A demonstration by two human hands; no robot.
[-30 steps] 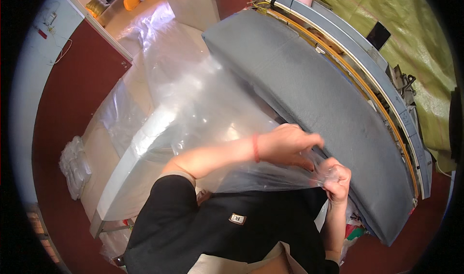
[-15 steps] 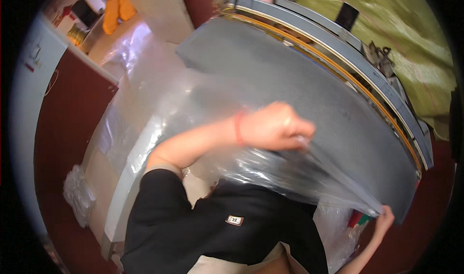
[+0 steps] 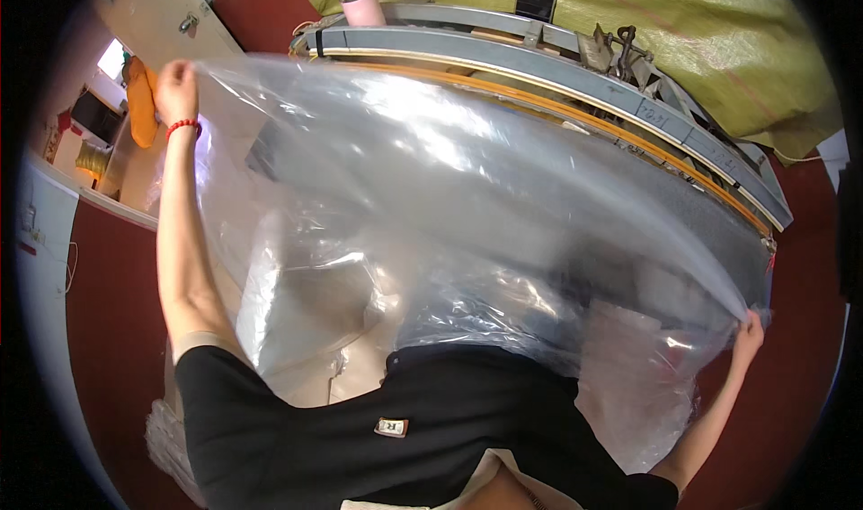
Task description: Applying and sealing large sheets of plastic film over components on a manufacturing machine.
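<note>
A person's left hand [image 3: 177,94] and right hand [image 3: 751,332], close together a second ago, now stretch wide apart, each grip pinched tight on a clear plastic sheet [image 3: 431,195], spreading it over the grey worktop [image 3: 719,231] from beyond its left end to near its right corner.

From here the plastic sheet [image 3: 431,177] is clear, streaked with white glints; the bench [image 3: 715,213] is plain grey. Along the bench's far edge run an orange strip [image 3: 575,110] and a blue-grey rail [image 3: 503,56], near a dark-banded pink bottle [image 3: 361,11]. Beyond, the cover [image 3: 701,33] is olive-green, faintly lined in pink. The bracelet [image 3: 183,126] is bright red, the shirt [image 3: 449,411] black with a beige collar [image 3: 485,469].
</note>
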